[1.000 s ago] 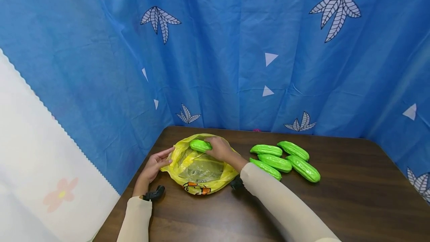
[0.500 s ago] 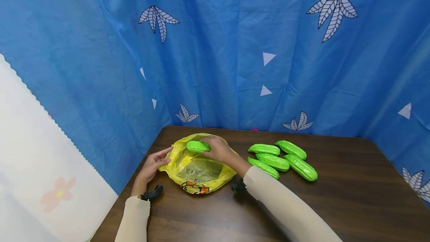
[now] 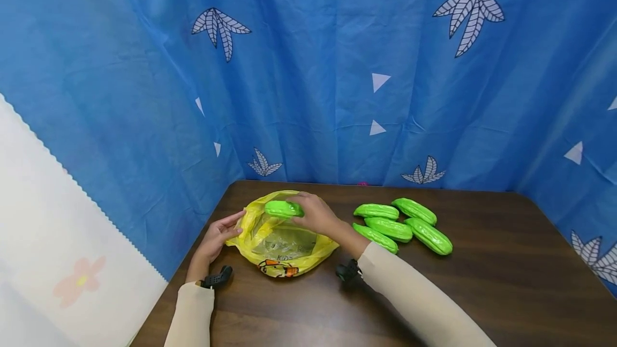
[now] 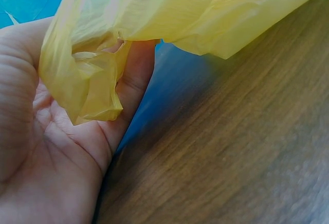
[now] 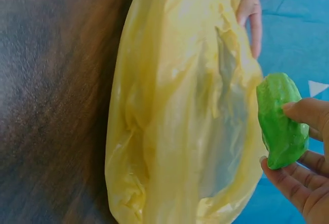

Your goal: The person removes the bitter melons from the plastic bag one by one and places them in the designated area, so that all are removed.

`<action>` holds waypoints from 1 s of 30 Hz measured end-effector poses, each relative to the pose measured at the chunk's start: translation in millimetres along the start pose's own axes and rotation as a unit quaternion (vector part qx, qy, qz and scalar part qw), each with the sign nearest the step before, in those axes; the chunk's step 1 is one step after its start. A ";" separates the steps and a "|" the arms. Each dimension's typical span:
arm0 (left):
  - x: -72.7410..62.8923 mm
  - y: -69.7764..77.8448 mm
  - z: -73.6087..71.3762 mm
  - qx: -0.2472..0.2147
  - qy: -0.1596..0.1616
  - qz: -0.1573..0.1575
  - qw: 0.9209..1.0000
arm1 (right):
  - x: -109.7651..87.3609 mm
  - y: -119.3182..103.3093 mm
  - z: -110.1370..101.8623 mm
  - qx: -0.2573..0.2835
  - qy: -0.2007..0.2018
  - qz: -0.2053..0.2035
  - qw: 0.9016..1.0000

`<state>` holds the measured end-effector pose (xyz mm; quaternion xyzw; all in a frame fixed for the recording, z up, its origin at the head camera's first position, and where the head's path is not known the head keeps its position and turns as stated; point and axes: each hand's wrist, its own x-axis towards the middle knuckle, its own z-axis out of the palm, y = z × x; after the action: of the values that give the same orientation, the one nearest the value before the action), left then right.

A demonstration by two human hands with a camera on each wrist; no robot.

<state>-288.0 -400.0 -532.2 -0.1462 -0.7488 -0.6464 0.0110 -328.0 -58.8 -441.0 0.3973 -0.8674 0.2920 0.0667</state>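
Note:
A yellow plastic bag point(image 3: 299, 266) with orange and black print stands on the table with its mouth spread wide. My left hand point(image 3: 216, 237) holds the bag's left rim between thumb and fingers; in the left wrist view a crumpled yellow corner point(image 4: 97, 90) hangs over the palm. Over the far side of the mouth, my right hand point(image 3: 315, 216) grips a shiny green ridged gourd point(image 3: 283, 209). The right wrist view shows the thumb on one side of this gourd point(image 5: 281, 121) and fingers on the other. Through the mouth, the bag's pale inside shows.
Several similar green gourds point(image 3: 388, 228) lie grouped on the brown wooden table point(image 3: 506, 283), right of the bag. A blue patterned curtain point(image 3: 308, 95) hangs behind the table, with a white cloth point(image 3: 58, 229) at the left. Both wrists wear black devices point(image 3: 348, 271).
The view has shifted slightly. My right hand, still gripping the gourd, has risen a little over the bag's mouth. My left hand keeps its hold on the rim.

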 end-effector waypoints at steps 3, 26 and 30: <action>-0.9 0.7 -0.7 -0.002 0.001 -0.001 1.000 | -4.5 -4.0 -4.8 0.000 0.012 -0.011 1.000; 0.4 -3.8 -2.5 -0.004 0.010 -0.012 1.000 | -49.8 -27.2 -31.9 0.021 0.061 -0.040 0.997; 1.1 -3.6 -0.9 -0.005 0.007 -0.007 1.000 | -58.9 -28.0 -36.7 0.020 0.069 -0.046 0.996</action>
<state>-290.1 -401.1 -535.3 -0.1361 -0.7462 -0.6516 0.0110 -272.0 -14.4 -418.7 0.4167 -0.8358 0.3324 0.1316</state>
